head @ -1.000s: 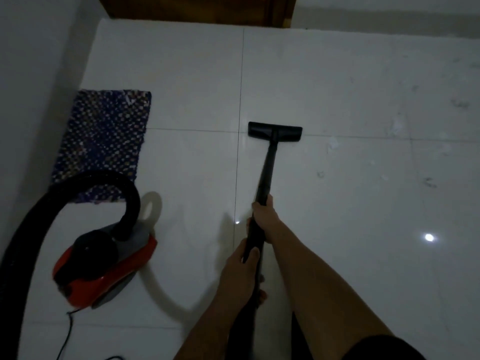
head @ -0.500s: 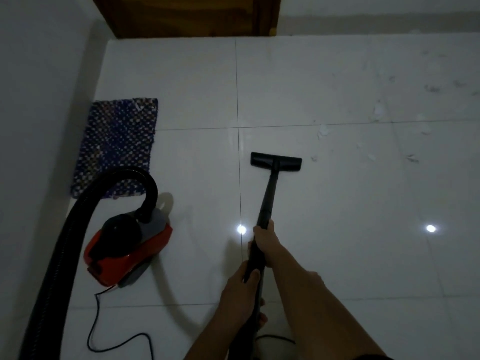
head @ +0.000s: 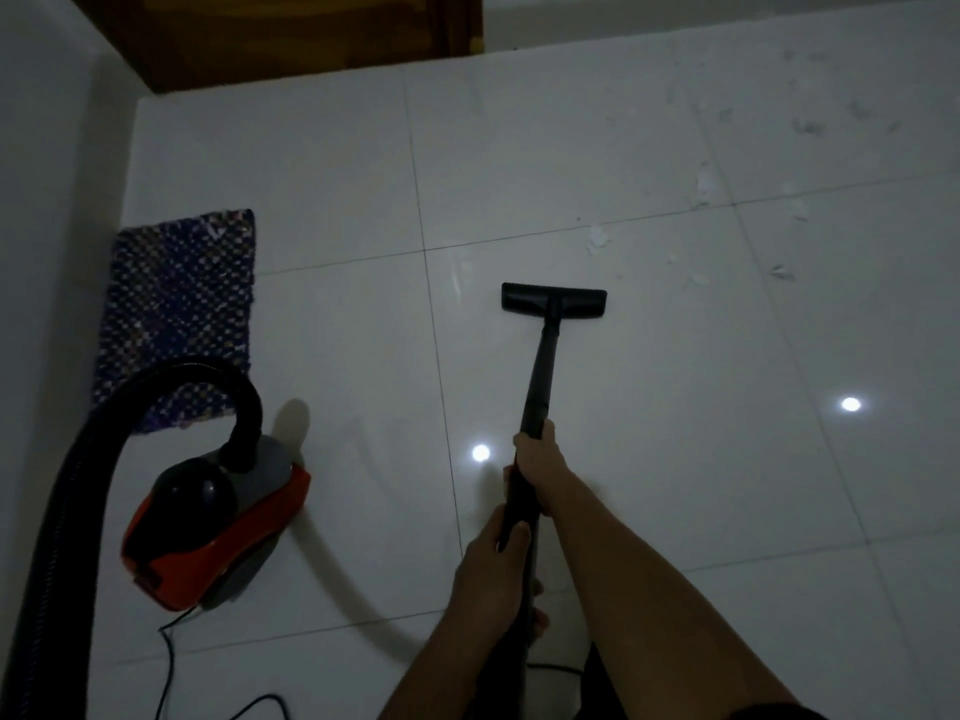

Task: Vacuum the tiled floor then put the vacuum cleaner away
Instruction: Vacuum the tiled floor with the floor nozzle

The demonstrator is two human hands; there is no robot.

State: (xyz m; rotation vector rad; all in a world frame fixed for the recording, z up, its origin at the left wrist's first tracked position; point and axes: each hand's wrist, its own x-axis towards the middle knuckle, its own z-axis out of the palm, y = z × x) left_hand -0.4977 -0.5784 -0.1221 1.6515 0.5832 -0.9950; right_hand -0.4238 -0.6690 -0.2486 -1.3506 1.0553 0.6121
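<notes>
A black vacuum wand [head: 540, 376] runs away from me to a flat floor nozzle [head: 553, 301] resting on the white tiled floor [head: 675, 459]. My right hand [head: 537, 459] grips the wand higher up, and my left hand [head: 493, 569] holds it lower, near my body. The red and grey vacuum cleaner body [head: 213, 522] sits on the floor at the left, with its thick black hose [head: 67, 501] arching up and around the left edge. White scraps of debris [head: 597, 239] lie beyond and to the right of the nozzle.
A dark blue patterned mat [head: 176, 298] lies against the left wall [head: 47, 252]. A brown wooden door [head: 291, 33] stands at the far side. A thin power cord [head: 166, 662] trails from the cleaner toward me. Two ceiling-light reflections shine on the tiles.
The nozzle has been drawn back toward me from the tile joint, then shifted slightly to the right. My view has tilted up, showing more floor and debris at the far right.
</notes>
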